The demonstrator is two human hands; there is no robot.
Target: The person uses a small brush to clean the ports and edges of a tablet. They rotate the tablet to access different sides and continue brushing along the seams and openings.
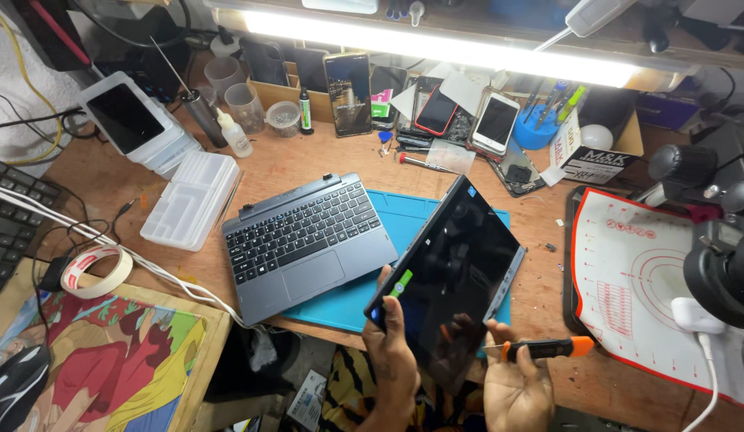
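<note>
A black tablet [456, 276] with a dark, reflective screen is tilted up over the near edge of the workbench. My left hand [392, 352] grips its lower left corner, where a small green pick [401, 283] sticks out from the edge. My right hand [512, 388] is at the tablet's lower right edge and holds an orange-and-black screwdriver [548, 348] lying across the fingers. Left of the tablet a detached grey keyboard dock [304, 240] rests partly on a blue work mat [412, 220].
Several phones [436, 108] lean along the back. A clear plastic organiser box [192, 200], a tape roll [96, 270], small bottles and cups sit to the left. A white silicone mat [644, 280] and black microscope [716, 224] stand on the right. Cables cross the left side.
</note>
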